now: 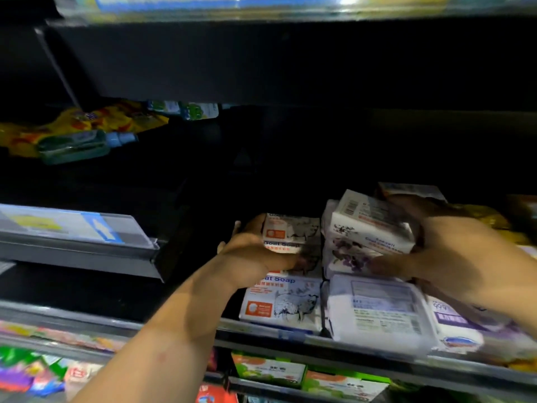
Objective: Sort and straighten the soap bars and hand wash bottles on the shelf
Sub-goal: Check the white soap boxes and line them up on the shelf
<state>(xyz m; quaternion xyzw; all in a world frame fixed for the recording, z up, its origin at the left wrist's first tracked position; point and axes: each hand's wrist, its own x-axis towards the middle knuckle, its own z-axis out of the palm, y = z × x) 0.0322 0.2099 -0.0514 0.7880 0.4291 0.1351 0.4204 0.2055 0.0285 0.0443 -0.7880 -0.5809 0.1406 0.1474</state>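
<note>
At the shelf [261, 334] front, a Goat Soap box [280, 303] lies flat beside a white pack [377, 309]. Just behind, the left hand [255, 253] grips the upper Goat Soap box [290, 229]. The right hand [456, 251] clutches a tilted purple-print box [369, 225] (badly blurred). Far back-left, a bottle [75, 146] lies on its side.

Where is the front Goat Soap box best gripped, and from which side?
Probably at its left end, coming from the left: the front Goat Soap box lies flat and that end is free, while a white pack crowds its right side.
</note>
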